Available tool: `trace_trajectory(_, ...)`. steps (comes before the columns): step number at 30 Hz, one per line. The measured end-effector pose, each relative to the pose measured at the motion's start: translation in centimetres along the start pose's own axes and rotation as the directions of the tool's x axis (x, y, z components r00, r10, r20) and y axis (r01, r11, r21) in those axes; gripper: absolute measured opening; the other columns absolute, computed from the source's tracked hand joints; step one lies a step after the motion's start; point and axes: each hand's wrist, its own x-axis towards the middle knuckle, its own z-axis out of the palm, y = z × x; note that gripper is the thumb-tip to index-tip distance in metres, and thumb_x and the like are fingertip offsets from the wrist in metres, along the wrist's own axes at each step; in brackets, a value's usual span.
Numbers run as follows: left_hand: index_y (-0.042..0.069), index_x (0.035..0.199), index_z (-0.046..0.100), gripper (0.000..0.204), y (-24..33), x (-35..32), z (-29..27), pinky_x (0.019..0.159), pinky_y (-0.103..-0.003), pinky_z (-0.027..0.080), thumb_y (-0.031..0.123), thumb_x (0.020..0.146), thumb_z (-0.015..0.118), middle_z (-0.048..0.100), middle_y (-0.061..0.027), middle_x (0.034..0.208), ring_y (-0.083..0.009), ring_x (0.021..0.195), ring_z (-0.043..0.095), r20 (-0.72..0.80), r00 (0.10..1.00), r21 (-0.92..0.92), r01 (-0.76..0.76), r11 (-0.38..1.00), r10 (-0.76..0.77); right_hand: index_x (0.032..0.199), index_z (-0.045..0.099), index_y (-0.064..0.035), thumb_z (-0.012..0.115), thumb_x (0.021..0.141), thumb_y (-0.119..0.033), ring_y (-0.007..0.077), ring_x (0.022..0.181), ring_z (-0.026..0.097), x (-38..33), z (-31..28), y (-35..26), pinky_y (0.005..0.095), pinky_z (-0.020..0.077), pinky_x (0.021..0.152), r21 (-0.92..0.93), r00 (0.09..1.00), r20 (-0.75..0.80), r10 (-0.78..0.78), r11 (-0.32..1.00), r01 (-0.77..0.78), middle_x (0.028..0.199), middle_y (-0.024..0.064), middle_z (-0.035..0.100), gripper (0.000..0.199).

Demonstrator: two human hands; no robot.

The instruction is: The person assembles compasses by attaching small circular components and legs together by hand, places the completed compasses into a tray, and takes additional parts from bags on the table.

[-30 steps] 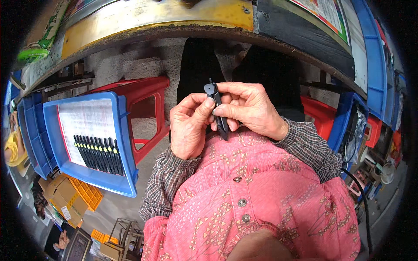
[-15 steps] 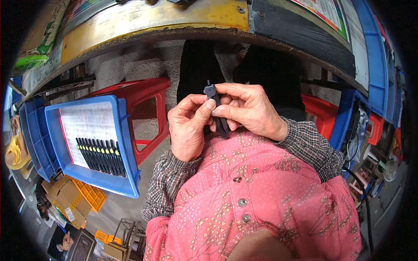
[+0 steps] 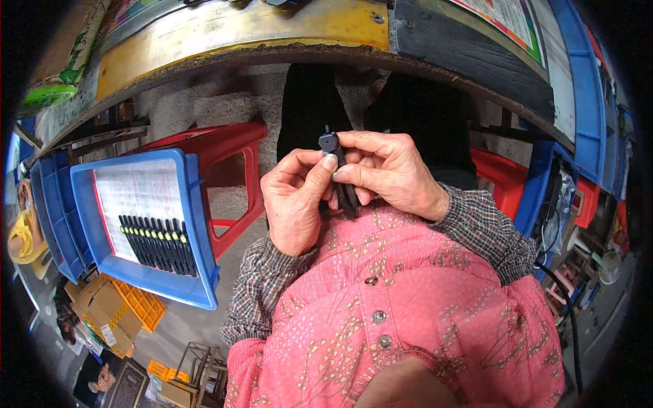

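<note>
Both my hands hold one small black compass-like tool (image 3: 335, 158) close to my chest, below the table's edge. My left hand (image 3: 294, 204) pinches its upper part with thumb and forefinger. My right hand (image 3: 393, 173) wraps around it from the right, and the tool's black legs (image 3: 348, 198) stick down between the two hands. To my left a blue tray (image 3: 140, 224) rests on a red stool; it carries a printed sheet and a row of several similar black tools (image 3: 158, 245) with yellow dots.
A worn yellow and black table edge (image 3: 272, 34) curves across the top. A red stool (image 3: 228, 177) stands under the blue tray. More blue bins (image 3: 47, 217) sit far left and blue crates (image 3: 578, 115) at right. Cardboard boxes and an orange crate (image 3: 139, 306) lie on the floor.
My hands and the black tool stay almost in place; the fingers have shifted slightly on it. The view has moved a little.
</note>
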Motion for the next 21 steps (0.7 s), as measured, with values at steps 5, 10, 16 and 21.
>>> trace_trajectory(5,0.002,0.089,0.059,0.006,0.07,-0.01,0.07,0.042,-0.022,0.042,0.007,0.087,0.062,0.055,-0.0007,0.067,-0.0061,0.05,0.048,0.004,1.0,-0.003,-0.002,1.0,0.002,0.12,0.054,0.0041,0.062,0.085,0.0,0.0034,0.053,0.053,-0.04,-0.01,0.06,0.0171,0.0439,0.047,0.02,1.0,0.006,-0.012,1.0,0.012,0.073,0.0021,0.06,0.037)
trace_trajectory(10,-0.001,0.088,0.059,0.005,0.11,-0.03,0.12,0.045,-0.02,0.041,0.004,0.087,0.061,0.057,-0.0015,0.068,-0.0053,0.05,0.049,-0.009,1.0,-0.035,0.005,0.999,-0.005,0.121,0.053,0.0042,0.062,0.084,0.0,0.0036,0.053,0.053,-0.02,0.07,0.04,0.0172,0.0443,0.047,0.035,1.0,-0.009,-0.002,0.999,0.002,0.072,0.0013,0.058,0.038)
trace_trajectory(16,0.0,0.086,0.058,0.006,0.19,0.03,0.21,0.045,-0.02,0.04,0.005,0.087,0.061,0.057,-0.0014,0.067,-0.0052,0.049,0.048,-0.002,1.0,-0.059,0.019,0.998,-0.019,0.121,0.052,0.0058,0.062,0.085,0.0,0.0038,0.053,0.053,0.13,-0.06,-0.11,0.017,0.0443,0.047,0.107,0.999,0.015,0.029,0.994,-0.031,0.072,0.0016,0.058,0.038)
trace_trajectory(21,0.002,0.09,0.058,0.009,0.03,0.16,-0.05,0.041,-0.022,0.042,0.009,0.087,0.062,0.055,-0.0008,0.068,-0.006,0.051,0.048,0.035,0.999,-0.011,0.009,1.0,-0.008,0.12,0.053,0.006,0.061,0.085,-0.001,0.004,0.053,0.053,0.15,-0.17,0.09,0.017,0.0442,0.047,0.089,1.0,0.015,0.025,0.996,-0.026,0.072,0.0015,0.058,0.036)
